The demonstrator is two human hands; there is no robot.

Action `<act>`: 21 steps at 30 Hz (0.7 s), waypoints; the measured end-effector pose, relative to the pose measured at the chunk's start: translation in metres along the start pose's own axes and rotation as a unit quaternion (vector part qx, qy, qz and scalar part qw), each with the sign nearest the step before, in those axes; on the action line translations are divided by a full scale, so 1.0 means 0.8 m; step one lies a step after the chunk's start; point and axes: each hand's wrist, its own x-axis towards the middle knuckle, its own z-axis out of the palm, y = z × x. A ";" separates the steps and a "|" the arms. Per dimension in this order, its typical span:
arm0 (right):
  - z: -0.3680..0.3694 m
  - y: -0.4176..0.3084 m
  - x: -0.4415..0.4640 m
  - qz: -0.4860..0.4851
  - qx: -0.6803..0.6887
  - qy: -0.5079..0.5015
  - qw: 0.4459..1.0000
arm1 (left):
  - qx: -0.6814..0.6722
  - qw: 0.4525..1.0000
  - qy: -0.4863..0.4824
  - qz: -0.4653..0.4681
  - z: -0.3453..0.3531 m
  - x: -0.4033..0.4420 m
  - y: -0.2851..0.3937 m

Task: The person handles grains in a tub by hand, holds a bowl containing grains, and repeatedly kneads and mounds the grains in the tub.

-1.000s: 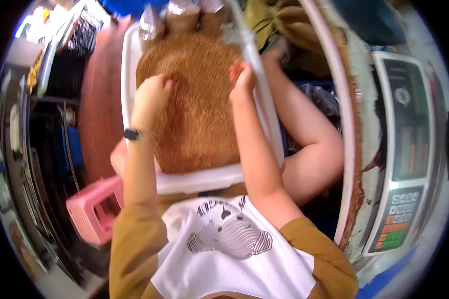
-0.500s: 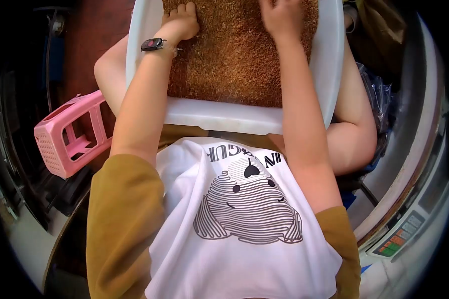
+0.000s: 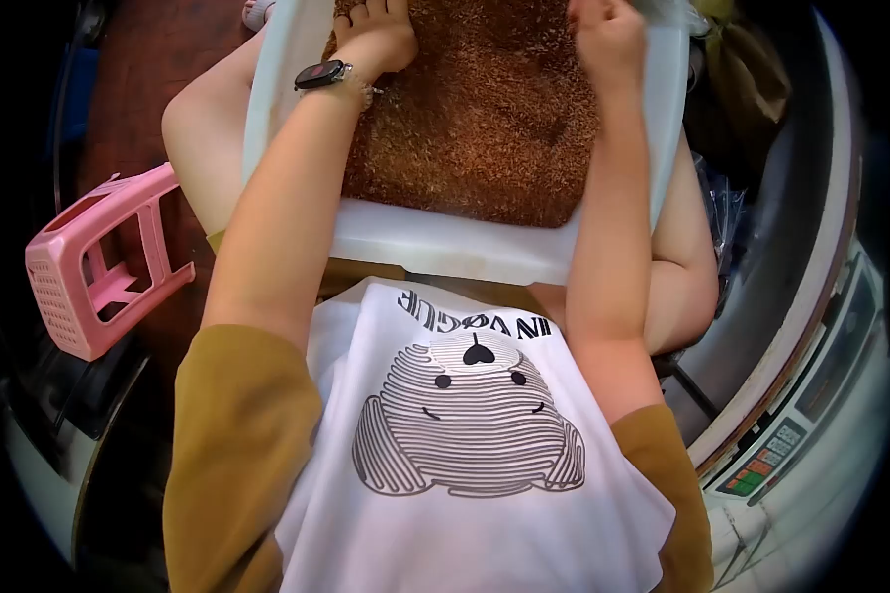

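Note:
A white plastic tub [image 3: 455, 252] rests across my lap, holding a layer of loose reddish-brown grains or shreds [image 3: 465, 128] whose exact kind I cannot make out. My left hand [image 3: 378, 35], with a dark wristband [image 3: 322, 75] at its wrist, is palm down over the left part of this layer, its fingers apart and their tips near the top of the picture. Over the right part, close to the tub's right wall, my right hand [image 3: 611, 44] has its fingers curled in. What they hold, if anything, is hidden.
A pink plastic stool [image 3: 109, 262] stands to the left on the reddish floor [image 3: 133, 109]. At the right are a brown sack [image 3: 747, 74], dark plastic wrapping [image 3: 722, 212] and a device with coloured keys [image 3: 761, 460], seemingly a scale.
My right hand has moved right, toward the tub's right wall, and its fingers are curled. My left hand has shifted slightly right. The camera view has also moved a little.

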 end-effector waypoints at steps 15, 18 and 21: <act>0.003 -0.031 -0.070 -0.188 -0.347 -0.230 0.890 | -0.015 1.000 0.027 0.002 -0.001 -0.007 0.006; 0.016 -0.006 -0.083 -0.160 -0.166 -0.285 0.930 | -0.049 0.998 0.024 -0.039 -0.022 -0.014 0.019; 0.020 -0.005 -0.084 -0.138 -0.181 -0.339 0.913 | -0.074 0.995 0.016 -0.059 -0.046 -0.022 0.028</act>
